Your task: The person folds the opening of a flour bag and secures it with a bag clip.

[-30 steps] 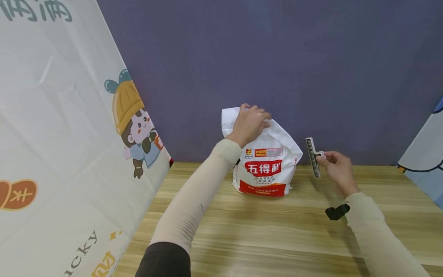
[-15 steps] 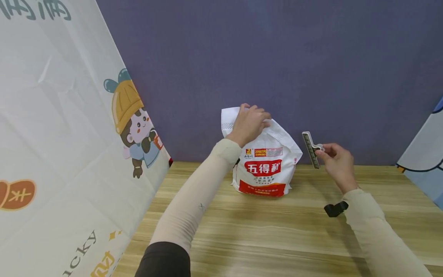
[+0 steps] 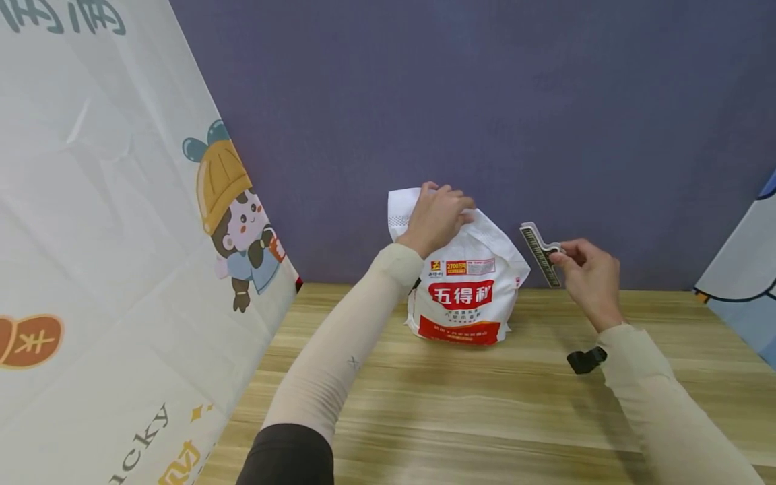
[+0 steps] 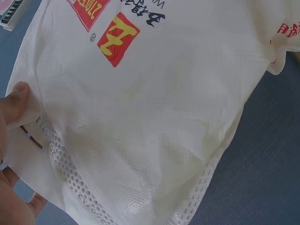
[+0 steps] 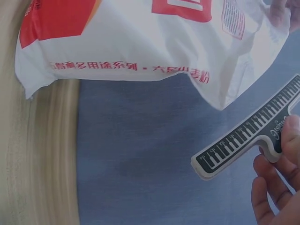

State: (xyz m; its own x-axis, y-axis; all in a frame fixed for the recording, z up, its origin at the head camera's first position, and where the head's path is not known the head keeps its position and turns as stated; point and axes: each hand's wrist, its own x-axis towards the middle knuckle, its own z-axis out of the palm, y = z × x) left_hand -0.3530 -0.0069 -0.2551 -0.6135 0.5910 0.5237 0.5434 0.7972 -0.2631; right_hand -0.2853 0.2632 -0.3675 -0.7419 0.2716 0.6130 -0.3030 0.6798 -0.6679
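Observation:
A white flour bag (image 3: 463, 269) with red printing stands upright on the table near the back wall. My left hand (image 3: 439, 215) grips its top edge, which is folded over. The left wrist view has the thumb (image 4: 16, 101) on one side of the bag's perforated band and fingers behind. To the right of the bag, my right hand (image 3: 591, 279) pinches a long clip (image 3: 539, 254) by its handle, in the air and apart from the bag. Piano keys are printed on the clip's face, plain in the right wrist view. My palm hides part of the bag's top.
The wood-grain table (image 3: 485, 417) extends in front of the bag. A dark blue-grey wall cloth (image 3: 485, 101) rises right behind it. At the left hangs a white printed sheet (image 3: 109, 236) with a cartoon figure, and another printed sheet (image 3: 746, 283) borders the right side.
My right hand has moved up and slightly left with the clip, bringing it closer to the bag's upper right side. The left hand and the bag have stayed in place.

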